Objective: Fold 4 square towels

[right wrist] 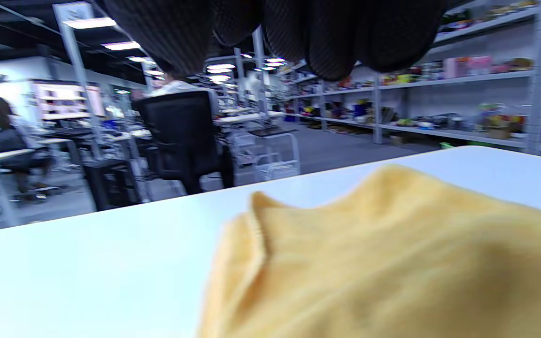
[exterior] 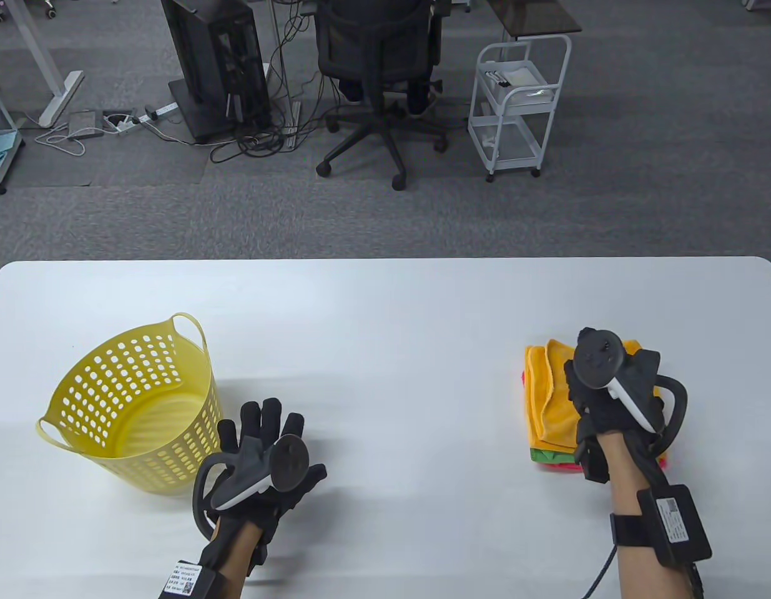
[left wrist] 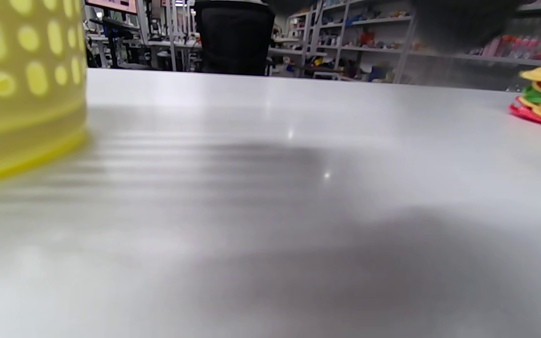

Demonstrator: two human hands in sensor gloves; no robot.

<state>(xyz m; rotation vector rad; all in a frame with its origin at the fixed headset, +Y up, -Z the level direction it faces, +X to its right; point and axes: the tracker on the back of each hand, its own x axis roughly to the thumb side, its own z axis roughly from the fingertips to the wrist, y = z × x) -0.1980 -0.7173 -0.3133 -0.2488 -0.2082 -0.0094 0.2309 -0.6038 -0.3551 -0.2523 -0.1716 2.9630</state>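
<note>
Right hand over towel stack, left hand idling by basket.
Right hand (exterior: pixel 613 399) is hovering over the folded towels (exterior: pixel 550 399) at table (exterior: pixel 385 324) right, grip unclear; left hand (exterior: pixel 263 458) is lying fingers spread beside the yellow basket (exterior: pixel 135 405).

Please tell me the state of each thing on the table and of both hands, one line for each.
yellow basket: upright, nothing visible inside.
towel stack: piled at the table's right; yellow towel on top, green and red edges beneath.
left hand: fingers straight, holding nothing, beside the basket.
right hand: over the towel stack; grip cannot be told.
table: white, bare in the middle.
</note>
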